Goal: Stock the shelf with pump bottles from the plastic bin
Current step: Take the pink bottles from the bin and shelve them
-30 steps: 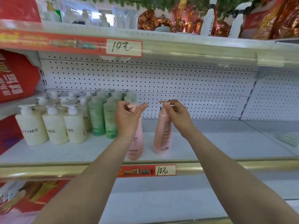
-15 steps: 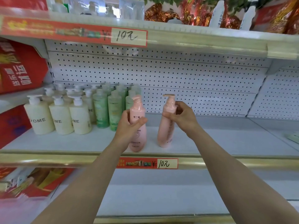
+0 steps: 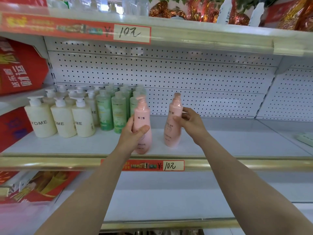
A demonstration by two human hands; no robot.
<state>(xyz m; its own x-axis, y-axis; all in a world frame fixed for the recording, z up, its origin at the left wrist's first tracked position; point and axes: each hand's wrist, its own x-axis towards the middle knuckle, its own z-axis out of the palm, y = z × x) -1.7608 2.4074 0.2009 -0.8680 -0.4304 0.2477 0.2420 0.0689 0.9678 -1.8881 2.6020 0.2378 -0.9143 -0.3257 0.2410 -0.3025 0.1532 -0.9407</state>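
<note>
Two pink pump bottles stand side by side on the middle shelf (image 3: 237, 143), near its front edge and a little left of its centre, with a clear gap between them. The left hand (image 3: 132, 134) grips the left pink pump bottle (image 3: 142, 114) around its waist from the near side, the thumb lying across the front below the printed label and the fingers wrapped behind; this bottle stands upright, its base close to the gold front rail (image 3: 50, 163). The right hand (image 3: 191, 122) holds the right pink pump bottle (image 3: 171, 133) by its upper body, thumb on the near face and curled fingers on the right side; the bottle leans slightly and sits a bit further back on the shelf. Both pump heads are blurred. Just left of the left pink bottle, touching or almost touching it, are rows of green bottles (image 3: 105, 114), and beyond them, towards the shelf's left end, rows of cream pump bottles (image 3: 40, 122) marked "YOME". A white pegboard back panel (image 3: 186, 73) closes the shelf at the rear. A red price label (image 3: 172, 165) with a handwritten "10" is fixed to the front rail below the pink bottles, and a like one (image 3: 132, 33) is on the edge of the upper shelf (image 3: 203, 38). A red printed box (image 3: 18, 68) sits at the far left, and a lower shelf (image 3: 160, 197) shows beneath the forearms.
</note>
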